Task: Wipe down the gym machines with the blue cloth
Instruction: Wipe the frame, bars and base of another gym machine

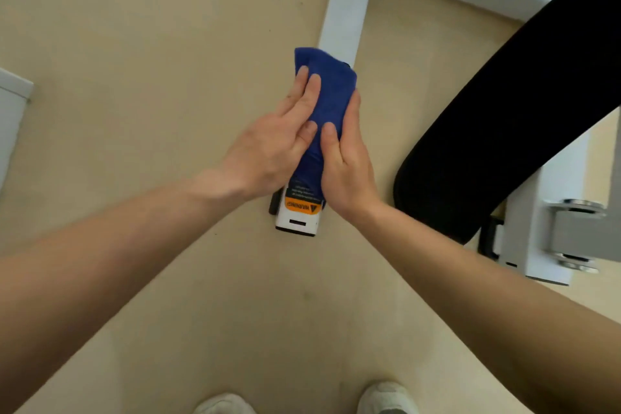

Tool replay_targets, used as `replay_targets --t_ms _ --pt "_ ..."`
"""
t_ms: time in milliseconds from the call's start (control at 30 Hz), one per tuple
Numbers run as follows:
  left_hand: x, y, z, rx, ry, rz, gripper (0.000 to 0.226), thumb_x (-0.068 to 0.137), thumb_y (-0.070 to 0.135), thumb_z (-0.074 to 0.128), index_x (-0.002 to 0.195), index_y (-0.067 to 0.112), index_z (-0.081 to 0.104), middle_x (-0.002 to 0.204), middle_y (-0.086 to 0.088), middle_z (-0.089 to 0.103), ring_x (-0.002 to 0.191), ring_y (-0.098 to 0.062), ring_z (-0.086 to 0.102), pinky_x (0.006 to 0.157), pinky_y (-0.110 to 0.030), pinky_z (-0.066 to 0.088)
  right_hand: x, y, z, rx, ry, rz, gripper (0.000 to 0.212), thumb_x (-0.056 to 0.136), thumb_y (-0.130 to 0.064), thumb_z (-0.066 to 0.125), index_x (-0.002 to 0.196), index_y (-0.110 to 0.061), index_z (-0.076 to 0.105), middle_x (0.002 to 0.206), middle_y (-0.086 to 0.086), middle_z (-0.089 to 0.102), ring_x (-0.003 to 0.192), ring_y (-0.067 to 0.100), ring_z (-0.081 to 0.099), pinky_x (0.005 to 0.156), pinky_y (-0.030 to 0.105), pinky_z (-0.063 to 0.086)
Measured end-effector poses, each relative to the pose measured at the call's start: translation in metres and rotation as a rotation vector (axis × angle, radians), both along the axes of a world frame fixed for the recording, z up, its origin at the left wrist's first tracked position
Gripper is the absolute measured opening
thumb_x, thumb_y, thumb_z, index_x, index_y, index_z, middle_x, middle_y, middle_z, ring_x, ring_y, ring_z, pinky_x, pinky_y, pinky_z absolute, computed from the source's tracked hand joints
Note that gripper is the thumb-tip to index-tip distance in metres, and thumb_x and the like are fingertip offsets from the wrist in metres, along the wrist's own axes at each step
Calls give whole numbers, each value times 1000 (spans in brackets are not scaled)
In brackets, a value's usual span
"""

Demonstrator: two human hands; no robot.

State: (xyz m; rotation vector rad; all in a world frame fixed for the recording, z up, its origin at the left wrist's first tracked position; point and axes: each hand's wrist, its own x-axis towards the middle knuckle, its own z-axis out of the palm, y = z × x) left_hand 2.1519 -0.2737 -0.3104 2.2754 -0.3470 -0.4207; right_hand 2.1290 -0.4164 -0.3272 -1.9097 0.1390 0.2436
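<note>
While both hands press together around the blue cloth [327,104], left hand [268,148] and right hand [346,161] clamp it on the white machine bar [346,10], black pad [504,111] at three o'clock.

Beige floor [151,44]: white machine frame bar [346,3] centre-top; two pale shoes [386,397], apparently, bottom edge.

- Blue cloth [327,104]: deep blue, soft, folded into a long pad; wrapped over the white bar of the gym machine, long axis running from 12 to 6 o'clock, upper corner rumpled.
- Gym machine [346,7]: white painted frame; bar slanting from 12 o'clock toward centre, ending in a black-edged cap with an orange warning label; black padded cushion at 3 o'clock.
</note>
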Motion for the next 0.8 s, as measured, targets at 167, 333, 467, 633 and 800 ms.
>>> replay_targets --t_ms 167,333,467,633,800 --pt "35 -14 4 214 -151 -111 56 105 22 31 157 14 12 165 0 -3 151 -15 -3 122 -30 13 16 -4 -1 118 -16 -5 59 107 -26 31 160 -19 8 161 -5 29 142 5 35 119 36 31" --pt "-12 -1 0 345 -385 -293 52 103 17 30 152 -1 26 162 -15 15 151 -32 6 122 -42 19 -41 -2 -11 194 17 50 56 106 -33 30 159 -32 10 160 -20 27 144 1 32 111 19 32" --pt "24 1 -2 331 -322 -301 56 104 31 19 156 11 18 164 -3 7 152 -21 1 122 -41 20 -5 -8 -17 245 46 14 59 103 -38 33 159 -32 13 159 -16 30 145 8 33 118 42 30" --pt "116 -19 -6 350 -276 -233 55 106 27 24 157 12 12 165 -4 1 152 -21 -3 123 -37 10 94 -16 -15 185 10 -40 55 105 -26 32 158 -19 20 153 -4 42 137 8 44 118 39 33" --pt "191 -40 -5 384 -257 -198 54 107 23 23 157 9 8 165 -7 -2 152 -22 -6 124 -37 5 175 -28 -14 109 22 -61 44 108 -23 32 152 -24 33 126 -6 59 108 1 59 90 14 47"
